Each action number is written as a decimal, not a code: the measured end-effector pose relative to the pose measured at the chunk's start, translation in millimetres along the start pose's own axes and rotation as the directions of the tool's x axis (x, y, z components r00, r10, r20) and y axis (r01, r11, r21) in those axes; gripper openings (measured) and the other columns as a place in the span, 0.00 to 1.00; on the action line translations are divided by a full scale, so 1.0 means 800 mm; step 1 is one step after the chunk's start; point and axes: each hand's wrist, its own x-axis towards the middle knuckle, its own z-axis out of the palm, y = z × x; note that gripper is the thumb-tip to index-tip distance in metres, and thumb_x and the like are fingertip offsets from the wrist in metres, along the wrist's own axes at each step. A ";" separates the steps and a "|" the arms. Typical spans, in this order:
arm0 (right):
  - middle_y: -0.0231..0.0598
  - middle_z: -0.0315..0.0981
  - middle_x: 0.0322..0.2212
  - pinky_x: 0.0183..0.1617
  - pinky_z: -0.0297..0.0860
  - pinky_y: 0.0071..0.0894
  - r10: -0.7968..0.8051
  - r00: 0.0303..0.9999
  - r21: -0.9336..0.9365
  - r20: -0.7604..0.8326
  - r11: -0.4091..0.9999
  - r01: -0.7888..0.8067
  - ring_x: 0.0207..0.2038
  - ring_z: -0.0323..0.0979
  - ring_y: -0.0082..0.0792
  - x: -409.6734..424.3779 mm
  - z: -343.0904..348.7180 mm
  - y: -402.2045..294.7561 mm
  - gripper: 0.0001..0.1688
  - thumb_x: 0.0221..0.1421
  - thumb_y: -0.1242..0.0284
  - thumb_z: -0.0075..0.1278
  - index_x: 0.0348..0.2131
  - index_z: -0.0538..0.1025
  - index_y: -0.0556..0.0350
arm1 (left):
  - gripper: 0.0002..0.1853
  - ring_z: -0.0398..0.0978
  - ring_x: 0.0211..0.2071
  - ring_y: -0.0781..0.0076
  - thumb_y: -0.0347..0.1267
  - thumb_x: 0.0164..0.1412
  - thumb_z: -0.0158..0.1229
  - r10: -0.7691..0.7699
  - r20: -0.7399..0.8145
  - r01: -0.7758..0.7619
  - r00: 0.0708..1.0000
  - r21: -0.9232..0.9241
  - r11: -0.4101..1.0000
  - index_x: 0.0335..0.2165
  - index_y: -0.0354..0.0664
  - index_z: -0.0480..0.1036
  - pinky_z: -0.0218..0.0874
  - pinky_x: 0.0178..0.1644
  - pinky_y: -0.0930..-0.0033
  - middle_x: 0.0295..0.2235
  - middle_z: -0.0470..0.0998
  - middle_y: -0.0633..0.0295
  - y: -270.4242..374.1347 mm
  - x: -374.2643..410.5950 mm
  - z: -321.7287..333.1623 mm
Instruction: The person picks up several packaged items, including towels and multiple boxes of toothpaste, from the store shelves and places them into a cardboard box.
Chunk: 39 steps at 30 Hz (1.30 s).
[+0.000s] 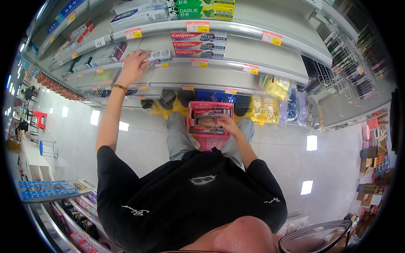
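My left hand (136, 64), with a beaded bracelet at the wrist, grips the left end of a Colgate toothpaste box (159, 57) at the front edge of a shelf. Right of it, a stack of red, white and purple Colgate boxes (198, 45) stands on the same shelf. Between my knees is an open pink carton (210, 139) with several toothpaste boxes (205, 130) inside. My right hand (227, 124) reaches over the carton's right side, its fingers among the boxes; whether they grip one is unclear.
Price tags line the shelf edge (221, 27). Green Darlie boxes (202, 12) sit one shelf higher. Bagged yellow goods (264, 109) hang low at the right, near my knee. A wire rack (351, 66) stands farther right. A red stool (40, 119) is on the floor far left.
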 end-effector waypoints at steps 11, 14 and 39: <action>0.40 0.78 0.32 0.38 0.71 0.28 0.218 0.976 -0.236 0.004 0.948 -0.211 0.33 0.75 0.30 -0.023 0.002 0.129 0.24 0.47 0.76 0.55 0.47 0.74 0.66 | 0.23 0.66 0.51 0.53 0.29 0.58 0.55 -0.027 0.131 0.040 0.991 -0.094 0.995 0.53 0.46 0.70 0.55 0.58 0.53 0.47 0.72 0.60 -0.073 0.061 0.059; 0.39 0.77 0.31 0.38 0.71 0.27 0.319 0.948 -0.385 -0.027 0.871 -0.304 0.33 0.75 0.29 -0.022 0.026 0.102 0.23 0.47 0.77 0.54 0.45 0.76 0.64 | 0.23 0.66 0.52 0.52 0.26 0.57 0.55 -0.008 0.177 0.025 0.984 -0.098 0.995 0.53 0.43 0.70 0.56 0.58 0.55 0.48 0.72 0.57 -0.081 0.057 0.059; 0.47 0.77 0.31 0.35 0.73 0.35 0.304 0.939 -0.210 -0.161 0.919 -0.334 0.32 0.76 0.38 -0.006 0.005 0.120 0.17 0.52 0.81 0.50 0.44 0.74 0.64 | 0.25 0.69 0.52 0.47 0.20 0.58 0.49 -0.004 0.363 0.071 0.932 -0.173 0.982 0.55 0.38 0.68 0.60 0.56 0.58 0.53 0.71 0.47 -0.064 0.076 0.042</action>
